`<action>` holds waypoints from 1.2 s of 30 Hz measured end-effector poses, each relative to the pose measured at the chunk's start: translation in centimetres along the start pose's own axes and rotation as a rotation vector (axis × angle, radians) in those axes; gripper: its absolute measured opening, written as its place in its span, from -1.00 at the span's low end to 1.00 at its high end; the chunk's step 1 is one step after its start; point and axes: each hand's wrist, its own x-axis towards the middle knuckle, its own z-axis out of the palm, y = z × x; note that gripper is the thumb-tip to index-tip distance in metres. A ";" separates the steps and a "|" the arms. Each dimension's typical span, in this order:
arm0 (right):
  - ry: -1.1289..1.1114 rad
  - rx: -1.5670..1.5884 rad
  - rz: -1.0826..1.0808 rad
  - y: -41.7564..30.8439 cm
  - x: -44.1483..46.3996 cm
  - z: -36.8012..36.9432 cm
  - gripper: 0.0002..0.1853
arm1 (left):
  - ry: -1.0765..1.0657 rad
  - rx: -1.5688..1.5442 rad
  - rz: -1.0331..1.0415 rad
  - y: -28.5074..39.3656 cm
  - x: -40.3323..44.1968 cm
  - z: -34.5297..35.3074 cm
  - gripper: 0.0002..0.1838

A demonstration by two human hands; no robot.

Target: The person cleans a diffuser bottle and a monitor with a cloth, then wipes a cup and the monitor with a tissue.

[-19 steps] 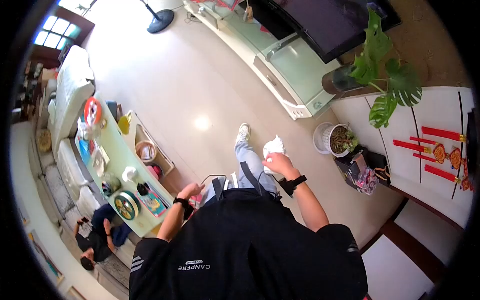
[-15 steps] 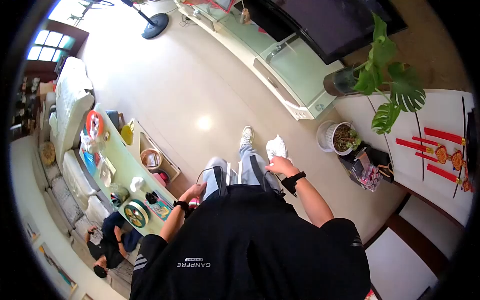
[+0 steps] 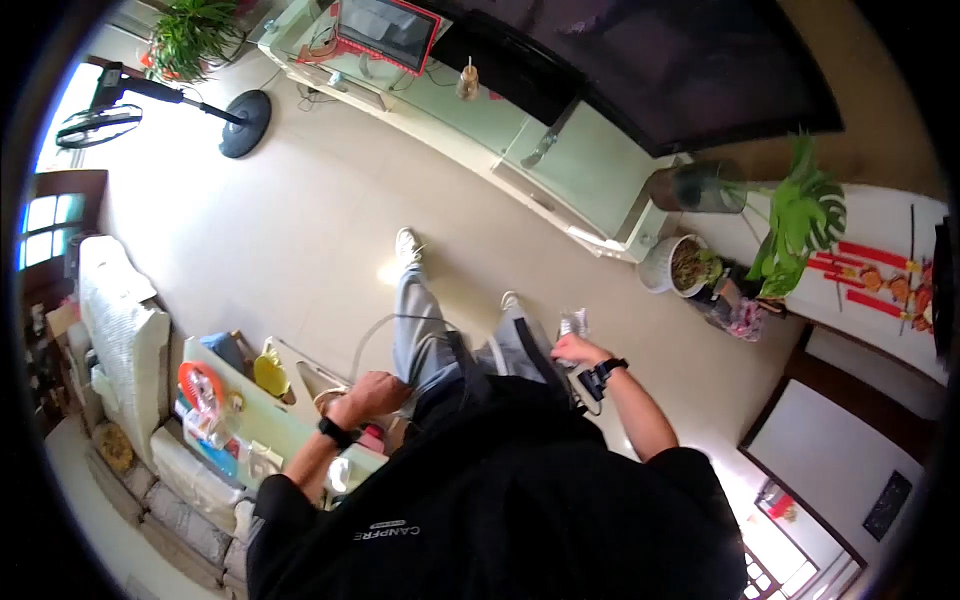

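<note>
From here I see R hand (image 3: 584,350) w/ fingers clamped on the bundle (image 3: 573,322), which sticks out just past them. I judge it light, soft, maybe slippery (blurred); best hold: near end. L hand (image 3: 372,396) curled; contents, can't tell.

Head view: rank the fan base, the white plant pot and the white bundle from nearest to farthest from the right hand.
1. White bundle: at the fingers of the right hand.
2. White plant pot: ahead and to the right.
3. Fan base: far ahead, on the left.
</note>
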 end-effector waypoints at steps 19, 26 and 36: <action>-0.199 -0.199 -0.152 -17.1 5.0 -2.6 -0.73 | -0.513 0.019 0.014 -16.1 8.6 -9.3 -0.74; 0.282 0.316 -0.349 -20.9 12.0 -10.2 -0.74 | -0.322 0.125 0.219 -16.9 24.7 -16.7 -0.44; 0.508 0.986 -1.048 -20.8 15.8 -14.9 -0.59 | 0.394 -0.137 0.764 -11.6 46.4 -18.6 -0.16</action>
